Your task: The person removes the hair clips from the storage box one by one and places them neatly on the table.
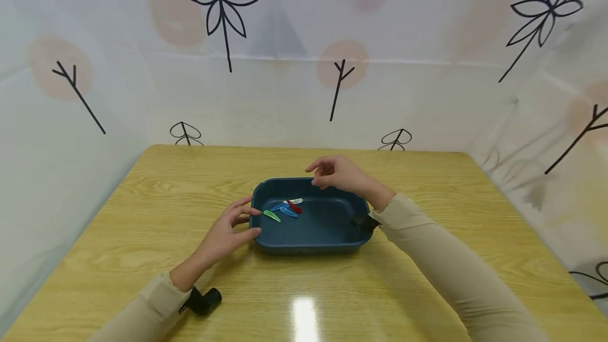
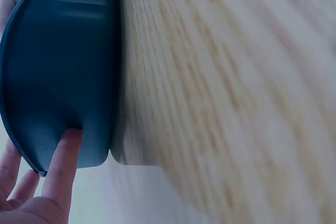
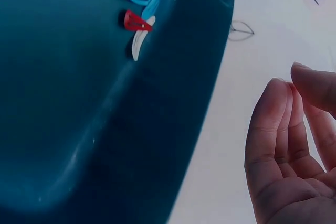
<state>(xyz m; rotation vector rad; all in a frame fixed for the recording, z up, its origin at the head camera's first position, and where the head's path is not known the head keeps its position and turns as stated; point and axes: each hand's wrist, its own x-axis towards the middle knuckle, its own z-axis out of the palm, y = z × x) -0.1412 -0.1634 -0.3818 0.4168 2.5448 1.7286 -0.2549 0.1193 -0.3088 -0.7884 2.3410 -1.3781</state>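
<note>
A dark blue rectangular basin (image 1: 328,226) sits on the table with several snap hair clips inside, toward its left end. A green hair clip (image 1: 272,216) lies apart from a cluster of two blue hair clips (image 1: 289,213), a red hair clip (image 1: 294,206) and a white hair clip (image 1: 296,201). My left hand (image 1: 231,228) touches the basin's left end with spread, fairly straight fingers; one finger (image 2: 63,169) rests on the outer wall. Over the far rim, my right hand (image 1: 338,174) hovers with loosely bent fingers and nothing between thumb and fingertips (image 3: 275,90).
The wooden table (image 1: 157,215) extends around the basin on all sides. Behind it hangs a pale cloth (image 1: 280,94) with printed flowers and twigs. Black wrist cameras are strapped at both sleeves; the right one (image 1: 364,224) overlaps the basin's right end in the head view.
</note>
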